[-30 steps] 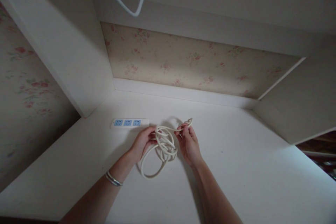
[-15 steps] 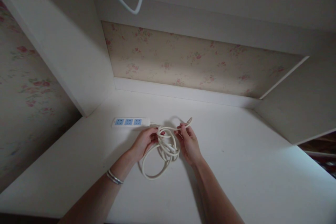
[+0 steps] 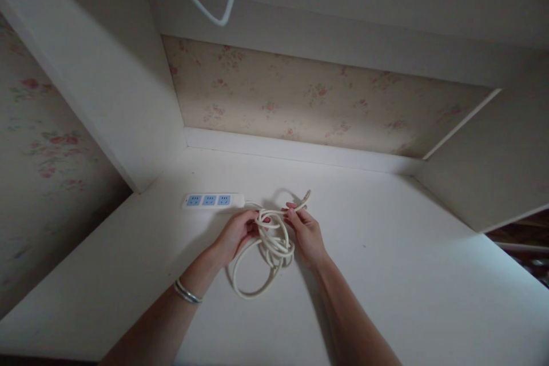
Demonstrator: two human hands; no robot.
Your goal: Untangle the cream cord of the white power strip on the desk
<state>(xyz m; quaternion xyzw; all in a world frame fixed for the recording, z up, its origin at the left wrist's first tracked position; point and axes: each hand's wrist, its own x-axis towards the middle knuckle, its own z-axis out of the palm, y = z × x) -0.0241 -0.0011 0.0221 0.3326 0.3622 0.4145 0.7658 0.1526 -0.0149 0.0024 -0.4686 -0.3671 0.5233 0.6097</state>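
A tangled, looped white power cord (image 3: 277, 250) hangs between my two hands over the white desktop. My left hand (image 3: 237, 234) is closed on the cord at the upper left of the bundle. Pinched in my right hand (image 3: 306, 234) is a strand at the upper right, and a short end of it sticks out past the fingers. One big loop droops toward me below the bundle. Behind my left hand lies a white power strip (image 3: 237, 201) with blue socket faces, and the cord leads off its right end.
The white desk (image 3: 386, 274) runs to a low back ledge (image 3: 300, 151) under floral wallpaper (image 3: 317, 91). White side panels (image 3: 124, 97) flank it, and a shelf (image 3: 343, 23) overhangs. A pale cable (image 3: 221, 22) dangles at the top.
My right hand has shifted slightly left along the strand, closer to the bundle. My left hand keeps its hold. The power strip lies as before.
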